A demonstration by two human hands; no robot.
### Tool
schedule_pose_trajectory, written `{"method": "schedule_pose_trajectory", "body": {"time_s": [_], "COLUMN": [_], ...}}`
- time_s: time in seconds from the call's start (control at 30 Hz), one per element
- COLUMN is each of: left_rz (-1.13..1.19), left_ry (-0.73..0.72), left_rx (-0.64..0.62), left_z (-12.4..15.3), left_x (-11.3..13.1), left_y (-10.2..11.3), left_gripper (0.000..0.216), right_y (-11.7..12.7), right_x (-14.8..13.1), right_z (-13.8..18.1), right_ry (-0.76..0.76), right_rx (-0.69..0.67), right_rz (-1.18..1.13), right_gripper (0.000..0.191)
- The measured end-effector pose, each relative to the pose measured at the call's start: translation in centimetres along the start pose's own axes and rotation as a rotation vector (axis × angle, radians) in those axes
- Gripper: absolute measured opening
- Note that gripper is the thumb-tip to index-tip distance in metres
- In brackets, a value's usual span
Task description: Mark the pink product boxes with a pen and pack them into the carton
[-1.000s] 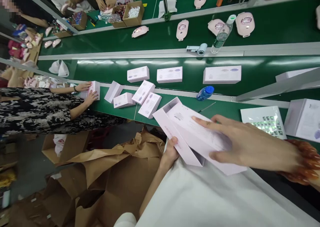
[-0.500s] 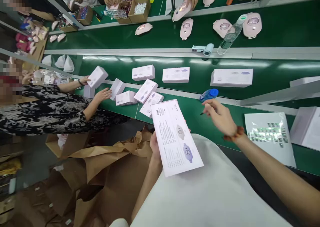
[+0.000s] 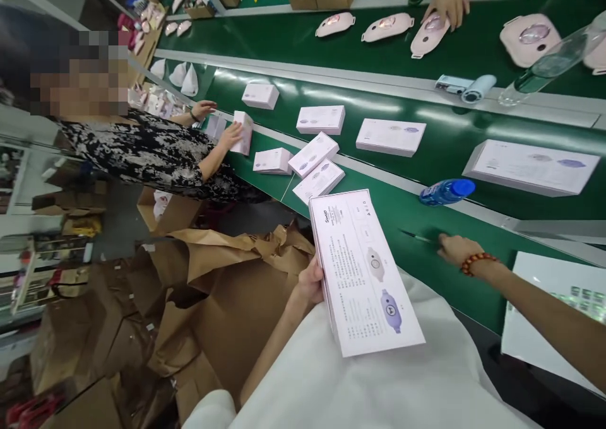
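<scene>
**Printed carton (image 3: 364, 271) in left hand (image 3: 310, 282), right hand (image 3: 459, 250) empty at the belt**

Carton lies flat and tilted on the left palm, held from beneath at its near long edge, the grip narrow around that edge, thumb hidden. Printed face up: columns of small text, pictures of a lilac-and-white device. Carton sits just off the near edge of the green conveyor belt (image 3: 392, 217), over a white apron (image 3: 360, 385).

Right hand, bead bracelet (image 3: 479, 262) on wrist, reaches out with fingers loosely curled, holding nothing. Fingertips low over the belt, just beside a thin pen (image 3: 416, 236), not touching it as far as can be seen.

Blue-capped bottle (image 3: 447, 192) lies on its side against the belt's far rail. White sheet (image 3: 544, 315) at the belt's right edge, near the right forearm.

Farther along the same belt, a row of white cartons (image 3: 312, 158). A co-worker in a patterned dress (image 3: 151, 154) has one hand (image 3: 230, 137) on an upright carton (image 3: 242, 132). Next belt over, more cartons (image 3: 391, 136); beyond, pink oval devices (image 3: 386, 26) near another person's hand (image 3: 445, 3). Kraft paper and cardboard (image 3: 237, 277) heaped on the floor beside the belt
</scene>
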State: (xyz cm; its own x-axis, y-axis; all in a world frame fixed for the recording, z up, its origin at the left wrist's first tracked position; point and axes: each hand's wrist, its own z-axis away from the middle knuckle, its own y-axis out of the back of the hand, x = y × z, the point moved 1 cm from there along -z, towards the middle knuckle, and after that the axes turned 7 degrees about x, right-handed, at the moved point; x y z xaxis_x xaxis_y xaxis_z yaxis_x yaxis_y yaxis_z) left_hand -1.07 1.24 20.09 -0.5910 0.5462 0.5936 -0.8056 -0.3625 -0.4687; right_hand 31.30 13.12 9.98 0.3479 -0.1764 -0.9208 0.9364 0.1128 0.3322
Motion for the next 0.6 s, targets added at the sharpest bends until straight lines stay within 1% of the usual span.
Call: {"method": "schedule_pose_trajectory", "body": {"time_s": [0.07,0.1,0.13,0.17,0.23,0.27,0.3,0.37,0.4,0.43,0.5,0.53,0.6], "left_rz": [-0.011,-0.019,-0.026,-0.035,-0.051,-0.058,-0.068,-0.094,-0.107,-0.119,-0.13,-0.129,-0.131], "left_ry": [0.002,0.004,0.008,0.015,0.025,0.025,0.021,0.012,0.009,0.013,0.022,0.021,0.011], "left_rx": [-0.002,-0.011,-0.024,-0.043,-0.071,-0.082,-0.09,-0.11,-0.118,-0.131,-0.144,-0.142,-0.129], "left_z": [0.1,0.1,0.1,0.2,0.3,0.4,0.5,0.6,0.6,0.6,0.6,0.6,0.5], "left_x": [-0.2,-0.2,-0.2,-0.1,0.1,0.2,0.4,0.8,0.9,1.1,1.3,1.3,1.3], "left_y": [0.0,-0.1,-0.2,-0.2,-0.4,-0.5,-0.5,-0.8,-1.1,-1.3,-1.8,-2.1,-2.5], "left_gripper": [0.085,0.087,0.091,0.093,0.094,0.093,0.092,0.092,0.092,0.093,0.094,0.094,0.094], "right_y": [0.1,0.3,0.5,0.7,1.0,0.9,0.7,0.1,-0.3,-0.7,-1.2,-1.4,-1.7], "right_x": [-1.2,-2.4,-4.1,-6.1,-10.8,-13.1,-15.2,-18.4,-19.3,-19.8,-19.9,-19.7,-19.2], "right_z": [0.9,1.3,1.7,2.1,2.8,3.1,3.5,4.4,4.8,5.3,6.3,6.7,7.4], "right_ry": [0.002,-0.006,-0.023,-0.04,-0.075,-0.056,-0.011,0.063,0.092,0.109,0.108,0.091,0.031], "right_rx": [-0.067,-0.08,-0.061,-0.029,0.098,0.085,0.061,-0.032,-0.065,-0.082,-0.048,-0.015,0.03], "right_rz": [0.047,0.048,0.012,-0.053,-0.284,-0.389,-0.483,-0.604,-0.63,-0.63,-0.586,-0.566,-0.561], "right_gripper": [0.041,0.041,0.039,0.036,0.024,0.017,0.015,0.011,0.012,0.021,0.038,0.043,0.039]}}
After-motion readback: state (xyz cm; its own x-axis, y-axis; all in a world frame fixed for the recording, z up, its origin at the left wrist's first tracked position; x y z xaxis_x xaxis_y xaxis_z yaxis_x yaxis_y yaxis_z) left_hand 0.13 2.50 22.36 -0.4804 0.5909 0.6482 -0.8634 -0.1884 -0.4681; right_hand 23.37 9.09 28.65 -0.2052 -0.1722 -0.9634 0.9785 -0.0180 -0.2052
